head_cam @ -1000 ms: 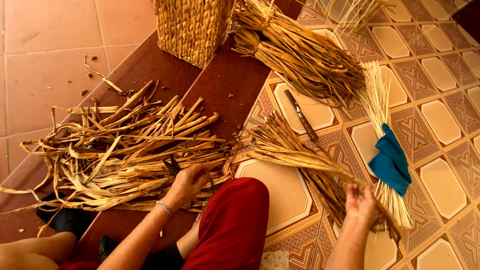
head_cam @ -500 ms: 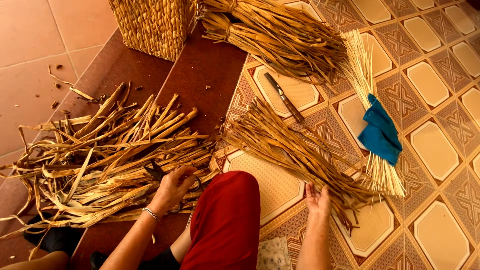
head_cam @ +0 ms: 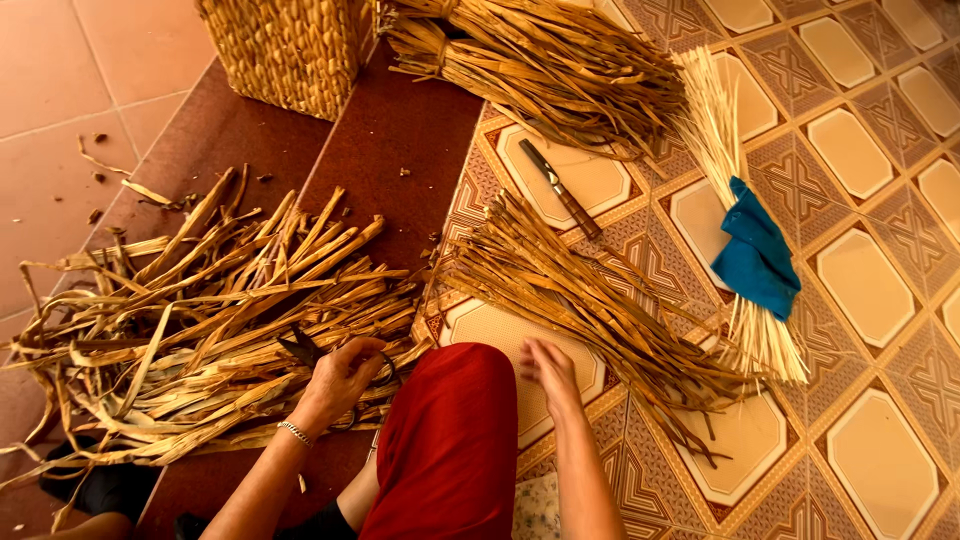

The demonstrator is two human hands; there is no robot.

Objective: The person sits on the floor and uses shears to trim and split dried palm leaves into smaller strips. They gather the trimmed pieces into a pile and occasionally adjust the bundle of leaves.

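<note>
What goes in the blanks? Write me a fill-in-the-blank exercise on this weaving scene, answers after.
1. The left hand rests on the loose pile of dried leaves, and its wrist wears a ____.
2. The pale straw bundle is wrapped in a cloth of ____ colour.
3. The knife lies on the ____ floor.
4. The right hand touns the strip bundle beside the person's ____ knee.

Answers: bracelet; blue; tiled; red

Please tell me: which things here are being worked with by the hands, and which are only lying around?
In hand:
- left hand on the loose heap of dried leaves, at dark scissors
- right hand by the flat strip bundle

Lying about:
- woven basket
- knife
- pale straw bunch with blue cloth
- far tied bundle
</note>
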